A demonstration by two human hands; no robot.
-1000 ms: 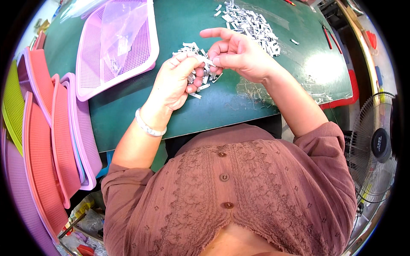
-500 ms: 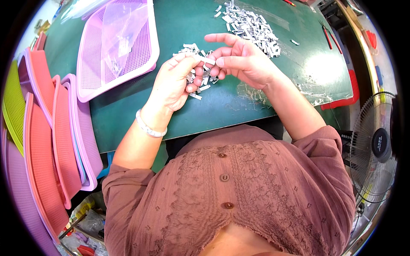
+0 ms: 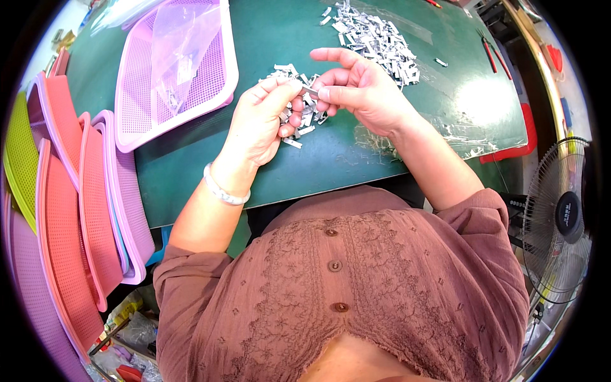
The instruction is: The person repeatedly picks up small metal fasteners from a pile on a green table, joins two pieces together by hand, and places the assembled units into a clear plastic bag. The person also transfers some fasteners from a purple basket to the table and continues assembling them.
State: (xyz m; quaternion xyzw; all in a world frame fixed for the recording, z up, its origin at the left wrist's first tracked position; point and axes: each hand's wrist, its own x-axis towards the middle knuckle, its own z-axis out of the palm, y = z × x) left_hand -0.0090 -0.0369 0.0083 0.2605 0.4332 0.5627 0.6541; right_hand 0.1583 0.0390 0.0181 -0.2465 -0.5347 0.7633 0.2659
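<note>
Between my two hands is a small silvery strip-shaped metal piece (image 3: 310, 91), held just above the table. My left hand (image 3: 264, 118) pinches its left end between thumb and forefinger. The thumb and forefinger of my right hand (image 3: 361, 89) close on its other end, while another finger of that hand stretches out. Directly beneath lies a small pile of similar grey and white pieces (image 3: 307, 121), partly hidden by my fingers. A larger heap of these pieces (image 3: 379, 41) spreads farther back, beyond my right hand.
A pink mesh basket (image 3: 232, 63) with a clear plastic bag (image 3: 181, 57) inside stands at the left of the green table (image 3: 305, 172). More colourful baskets (image 3: 67, 235) are stacked left of the table. Red-handled pliers (image 3: 489, 57) lie at right, near a fan (image 3: 566, 216).
The metal piece has turned between my fingertips: its broad pale side showed before, and now a thin, darker edge shows. Both hands stay nearly in place.
</note>
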